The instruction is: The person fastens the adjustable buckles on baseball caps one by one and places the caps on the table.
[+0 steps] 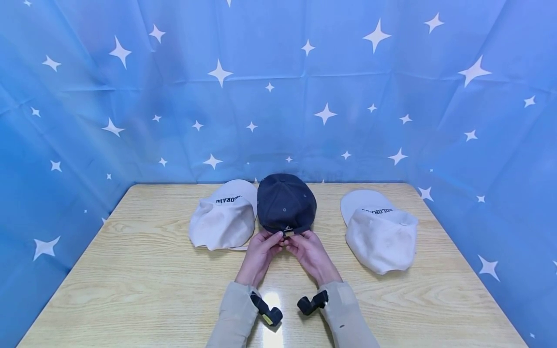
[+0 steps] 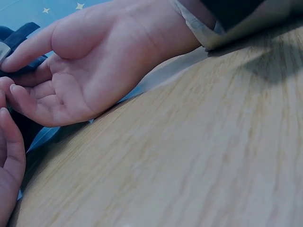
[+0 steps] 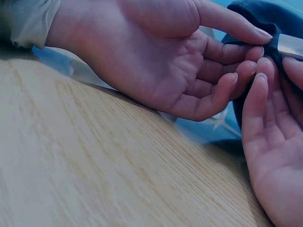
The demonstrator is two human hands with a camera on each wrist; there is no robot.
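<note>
A dark navy cap (image 1: 285, 200) stands at the middle of the table's far side, crown up, with its back strap facing me. My left hand (image 1: 261, 251) pinches the strap just left of its metal buckle (image 3: 289, 46), thumb on top and fingers curled below. From the other side my right hand (image 1: 311, 253) pinches the strap at the buckle. The fingertips of both hands meet under it. In the left wrist view the right hand (image 2: 104, 61) shows its palm, while the left hand (image 3: 147, 61) fills much of the right wrist view. The cap's brim is hidden behind the crown.
A white cap (image 1: 222, 224) with dark lettering lies close against the navy cap's left side. Another white cap (image 1: 383, 237) lies farther right, its crown slumped. Behind the wooden table (image 1: 143, 290) hangs a blue curtain (image 1: 270, 116) with white stars.
</note>
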